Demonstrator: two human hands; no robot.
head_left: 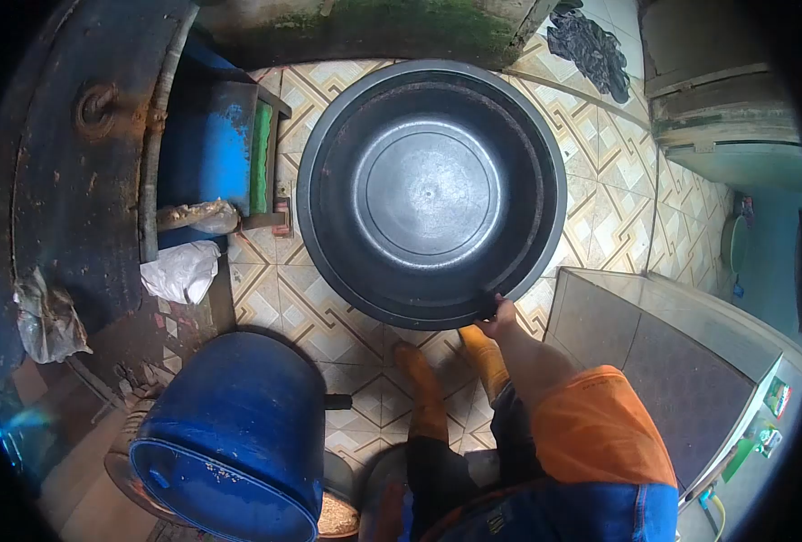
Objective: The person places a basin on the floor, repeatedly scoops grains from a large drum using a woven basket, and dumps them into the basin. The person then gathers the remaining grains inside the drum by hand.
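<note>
A large black round basin (430, 190) stands on the patterned tile floor in front of me, with nothing inside it. My right hand (498, 313) grips the basin's near rim at its lower right. My arm in an orange sleeve reaches down to it. My left hand is out of the picture. My feet in orange boots (423, 375) stand just behind the basin.
A blue barrel (229, 434) lies on its side at the lower left. A blue box (211, 154) and a white bag (181, 271) sit left of the basin. A grey cabinet top (663, 352) is at the right, dark cloth (590, 45) at the back.
</note>
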